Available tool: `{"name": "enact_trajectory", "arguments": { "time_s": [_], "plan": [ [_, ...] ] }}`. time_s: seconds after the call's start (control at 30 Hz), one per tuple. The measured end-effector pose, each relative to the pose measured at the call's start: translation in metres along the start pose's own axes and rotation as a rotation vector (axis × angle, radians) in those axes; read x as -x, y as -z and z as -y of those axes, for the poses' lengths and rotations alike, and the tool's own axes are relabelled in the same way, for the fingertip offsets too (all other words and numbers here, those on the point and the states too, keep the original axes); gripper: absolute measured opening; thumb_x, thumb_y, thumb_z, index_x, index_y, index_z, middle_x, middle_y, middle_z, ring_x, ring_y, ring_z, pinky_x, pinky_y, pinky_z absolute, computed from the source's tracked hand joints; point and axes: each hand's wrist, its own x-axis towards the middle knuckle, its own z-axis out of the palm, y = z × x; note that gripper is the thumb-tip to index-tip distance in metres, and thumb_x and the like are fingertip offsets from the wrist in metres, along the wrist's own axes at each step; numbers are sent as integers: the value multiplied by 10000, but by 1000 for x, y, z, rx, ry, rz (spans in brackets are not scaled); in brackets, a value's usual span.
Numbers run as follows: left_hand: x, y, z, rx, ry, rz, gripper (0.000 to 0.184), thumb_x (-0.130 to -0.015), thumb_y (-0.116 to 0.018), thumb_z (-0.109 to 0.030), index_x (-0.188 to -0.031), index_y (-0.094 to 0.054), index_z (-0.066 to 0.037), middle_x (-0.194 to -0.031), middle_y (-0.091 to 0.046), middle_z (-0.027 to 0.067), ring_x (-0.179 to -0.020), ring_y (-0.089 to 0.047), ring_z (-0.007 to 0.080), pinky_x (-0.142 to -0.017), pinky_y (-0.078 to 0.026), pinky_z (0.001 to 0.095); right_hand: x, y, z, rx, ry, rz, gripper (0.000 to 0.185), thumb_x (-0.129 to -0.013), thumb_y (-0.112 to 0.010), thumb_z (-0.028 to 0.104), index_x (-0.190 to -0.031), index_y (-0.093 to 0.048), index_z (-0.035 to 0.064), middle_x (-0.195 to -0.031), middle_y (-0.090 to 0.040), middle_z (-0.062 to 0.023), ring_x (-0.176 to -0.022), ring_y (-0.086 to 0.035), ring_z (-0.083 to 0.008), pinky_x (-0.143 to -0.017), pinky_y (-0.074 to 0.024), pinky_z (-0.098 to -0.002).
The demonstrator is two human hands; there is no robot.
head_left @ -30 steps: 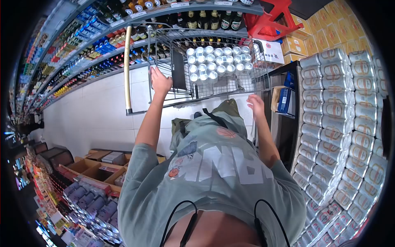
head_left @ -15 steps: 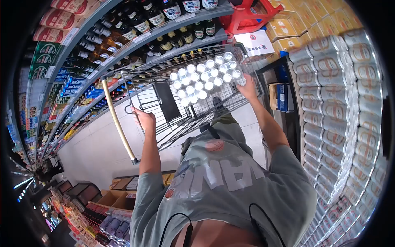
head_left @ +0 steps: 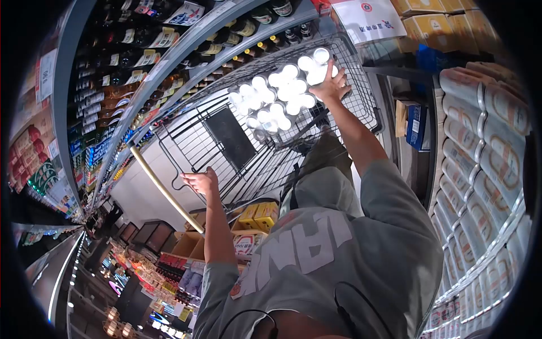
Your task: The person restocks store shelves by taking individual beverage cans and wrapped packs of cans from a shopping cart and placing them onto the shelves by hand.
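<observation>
A wire shopping cart (head_left: 186, 133) stands before me, with a pale yellow handle bar (head_left: 164, 187) at its left end. Inside it sits a block of shiny-topped cans (head_left: 265, 93), so bright that details wash out. My right hand (head_left: 331, 86) is open, its fingers spread against the right end of the cans. At the cart's handle end, my left hand (head_left: 202, 182) has its fingers stretched out and thumb raised, beside a bent wire of the frame. Whether it touches that wire I cannot tell.
Shelves of bottles (head_left: 135, 56) run along the far side of the cart. Stacked shrink-wrapped cans (head_left: 480, 141) rise at the right, near a blue box (head_left: 416, 127). Yellow cartons (head_left: 435, 31) stand at the back right, and more boxes (head_left: 189, 244) are lower left.
The view has turned and moved closer to the cart. My right hand has shifted up against the cans, its fingers spreading wider. My left hand stays by the handle end, fingers straighter.
</observation>
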Motion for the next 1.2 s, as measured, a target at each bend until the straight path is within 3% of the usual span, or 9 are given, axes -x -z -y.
{"name": "enact_trajectory", "arguments": {
  "time_s": [0.13,0.23,0.4,0.57,0.7,0.77,0.83,0.97,1.2],
  "plan": [
    [7,-6,-2,-41,-102,-114,1179,-760,-710,-403,-1508,100,15,-1541,83,360,-1445,-99,478,-1140,-226,504,14,12,-1,45,36,7,1375,-579,-871,493,-1527,116,360,-1568,-8,-195,-1452,-83,-390,-1070,-178,-698],
    [40,9,-32,-131,-261,-18,1062,-800,-671,-367,-1536,29,-56,-1563,25,308,-1446,-18,484,-1171,-156,552,9,1,9,42,-56,-42,1341,-591,-863,497,-1525,91,377,-1548,-73,-183,-1436,-125,-382,-1047,-199,-707],
    [134,-30,-91,268,-949,-5,751,-745,-730,-180,-1386,-388,7,-1480,-285,295,-1363,-260,492,-1145,-238,553,6,-7,14,75,-102,-102,1260,-640,-833,516,-1515,67,408,-1506,-157,-189,-1398,-181,-394,-998,-280,-720],
    [226,-40,-133,398,-1218,530,563,-796,-693,-206,-1290,-495,-20,-1309,-502,240,-1244,-458,386,-1063,-380,438,6,-2,18,66,-122,-83,1302,-609,-865,490,-1519,62,411,-1521,-176,-188,-1413,-182,-394,-1016,-257,-745],
    [233,-21,-123,544,-1227,795,540,-822,-648,-193,-1313,-480,-42,-1281,-545,209,-1178,-523,403,-1010,-429,459,10,0,20,73,-142,-52,1298,-607,-873,471,-1518,49,405,-1439,-261,-197,-1351,-263,-373,-949,-351,-648],
    [223,-12,-111,382,-956,805,553,-837,-641,-212,-1325,-458,-26,-1255,-565,210,-1133,-561,395,-976,-457,436,11,0,15,32,-115,-102,1270,-599,-869,449,-1518,6,409,-1372,-347,-169,-1318,-311,-337,-973,-333,-674],
    [208,-32,-87,461,-984,675,511,-885,-619,-180,-1335,-443,-12,-1224,-578,200,-1076,-593,313,-920,-480,391,13,9,9,39,-99,-80,1273,-598,-876,456,-1517,3,407,-1372,-360,-167,-1306,-324,-323,-967,-340,-647],
    [189,-25,-64,859,-627,1064,402,-945,-568,-133,-1316,-463,-17,-1242,-591,105,-1122,-559,195,-948,-450,348,17,30,-6,44,-86,-4,1259,-589,-889,466,-1516,-39,410,-1359,-413,-153,-1293,-351,-294,-957,-348,-624],
    [208,-6,-63,1308,-345,1256,336,-916,-507,-150,-1233,-514,-39,-1245,-603,90,-1104,-566,203,-919,-442,339,45,90,-20,104,-185,185,1277,-571,-874,478,-1527,-33,379,-1508,-302,-178,-1416,-262,-360,-1002,-340,-667]
  ]
}}
